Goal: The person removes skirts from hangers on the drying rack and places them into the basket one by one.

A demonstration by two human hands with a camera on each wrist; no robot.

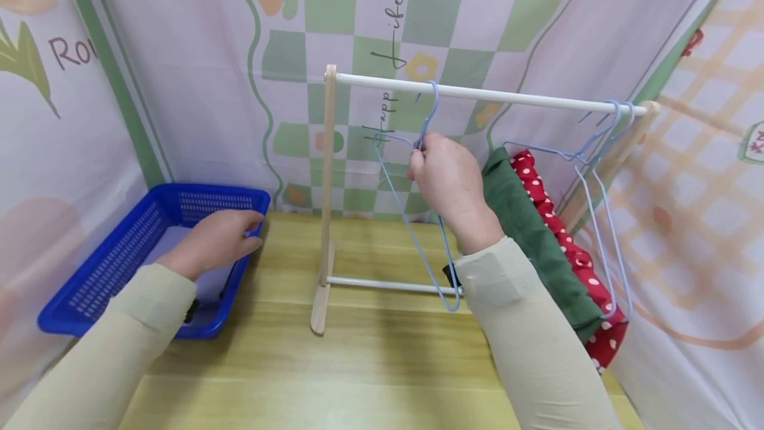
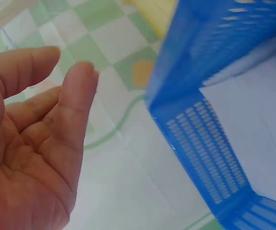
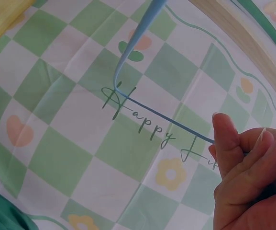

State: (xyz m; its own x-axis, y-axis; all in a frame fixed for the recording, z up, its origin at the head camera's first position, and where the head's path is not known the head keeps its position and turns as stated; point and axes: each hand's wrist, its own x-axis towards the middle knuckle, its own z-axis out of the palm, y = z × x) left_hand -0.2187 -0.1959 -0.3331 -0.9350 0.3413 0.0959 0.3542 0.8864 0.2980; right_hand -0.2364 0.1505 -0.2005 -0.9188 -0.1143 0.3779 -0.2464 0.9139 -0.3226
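Pale blue, the hanger (image 1: 408, 217) is pinched just beneath its hook (image 1: 435, 102) by the right grip (image 1: 451, 184); the left grip (image 1: 211, 239) is held relaxed.

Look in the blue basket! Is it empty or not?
Not empty: in the left wrist view, something white lies inside the basket.

Yellowish wood-grain table (image 1: 268, 377) beneath a blue basket (image 1: 197, 203) and clothes rack (image 1: 329, 184).
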